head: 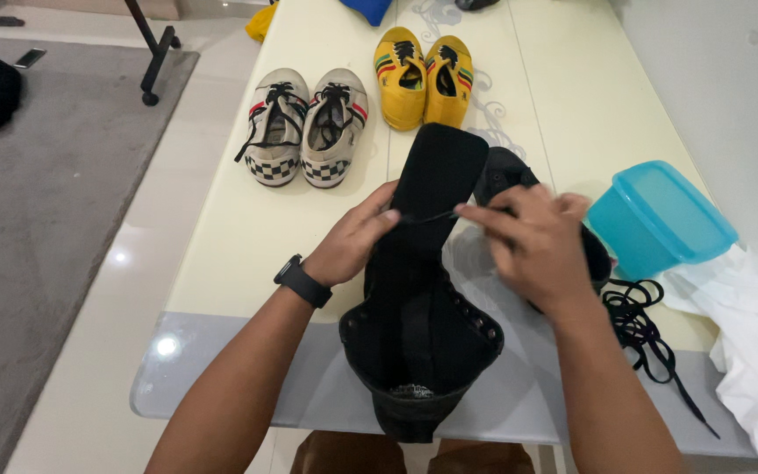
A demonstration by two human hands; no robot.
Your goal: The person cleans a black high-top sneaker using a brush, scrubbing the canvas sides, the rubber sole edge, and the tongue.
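A tall black lace-up boot stands at the near table edge, its eyelets bare and tongue pulled up. The left hand and right hand each pinch an end of a thin black lace across the tongue, so lacing has barely begun. Right lie a loose black lace and teal plastic box; far, grey checkered sneakers and yellow sneakers.

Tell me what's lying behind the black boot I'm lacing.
Behind the black boot, a second black shoe lies partly visible; your right hand and the boot's tongue cover most of it.

Matt black cloth boot, glossy table, translucent plastic box.
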